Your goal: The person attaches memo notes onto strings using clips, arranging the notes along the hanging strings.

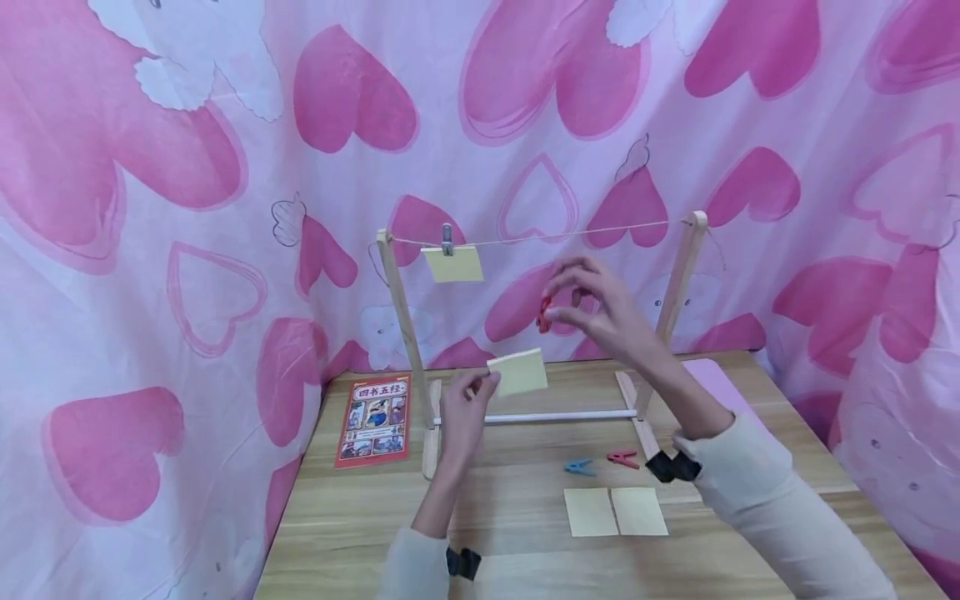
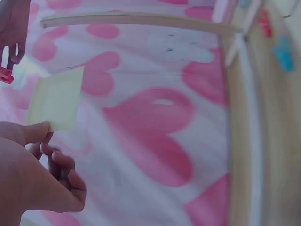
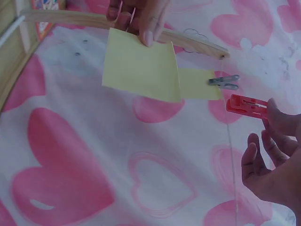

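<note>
A small wooden rack (image 1: 405, 333) with a string (image 1: 570, 234) stands on the table. One yellow paper (image 1: 454, 264) hangs from the string under a grey clothespin (image 1: 447, 238). My left hand (image 1: 467, 403) pinches another yellow paper (image 1: 519, 372) (image 2: 55, 99) (image 3: 141, 66) by its corner, held up in front of the rack. My right hand (image 1: 592, 304) is raised below the string and pinches a red clothespin (image 1: 543, 314) (image 3: 247, 105). The hanging paper (image 3: 197, 84) and grey clothespin (image 3: 224, 82) show in the right wrist view.
On the table lie a blue clothespin (image 1: 578, 467), a red clothespin (image 1: 623, 457) and two yellow papers (image 1: 615, 511). A red booklet (image 1: 375, 419) lies at the left. A pink heart-print cloth (image 1: 187, 208) hangs behind and beside the table (image 1: 517, 550).
</note>
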Action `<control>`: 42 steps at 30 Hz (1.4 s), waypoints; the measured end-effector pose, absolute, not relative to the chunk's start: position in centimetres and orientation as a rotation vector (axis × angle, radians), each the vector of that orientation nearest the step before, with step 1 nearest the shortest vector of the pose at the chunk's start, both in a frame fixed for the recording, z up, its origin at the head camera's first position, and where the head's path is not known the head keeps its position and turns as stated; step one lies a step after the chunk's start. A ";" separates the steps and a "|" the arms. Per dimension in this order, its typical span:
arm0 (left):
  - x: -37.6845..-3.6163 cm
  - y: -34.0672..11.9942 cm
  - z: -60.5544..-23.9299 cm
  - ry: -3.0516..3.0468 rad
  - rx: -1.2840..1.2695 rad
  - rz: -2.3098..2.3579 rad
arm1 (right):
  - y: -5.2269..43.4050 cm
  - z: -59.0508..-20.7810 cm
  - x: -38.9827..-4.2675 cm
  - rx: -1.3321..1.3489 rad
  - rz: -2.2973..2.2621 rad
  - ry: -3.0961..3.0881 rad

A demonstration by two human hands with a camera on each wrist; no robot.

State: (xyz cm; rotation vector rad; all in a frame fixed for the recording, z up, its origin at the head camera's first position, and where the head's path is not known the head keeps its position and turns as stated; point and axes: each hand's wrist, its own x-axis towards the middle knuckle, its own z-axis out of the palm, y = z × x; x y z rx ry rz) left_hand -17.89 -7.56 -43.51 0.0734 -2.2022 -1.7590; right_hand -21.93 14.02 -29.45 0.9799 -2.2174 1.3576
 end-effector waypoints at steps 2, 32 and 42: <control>-19.1 -7.6 -41.2 -2.215 0.014 -1.782 | 13.6 -27.9 -22.6 0.966 1.370 -2.186; -26.4 -7.5 -31.1 -2.101 -0.117 -1.929 | 9.7 -21.9 -30.4 0.765 1.312 -2.303; -26.6 -7.7 -31.1 -2.089 -0.142 -1.943 | 9.7 -22.3 -30.4 0.804 1.197 -2.412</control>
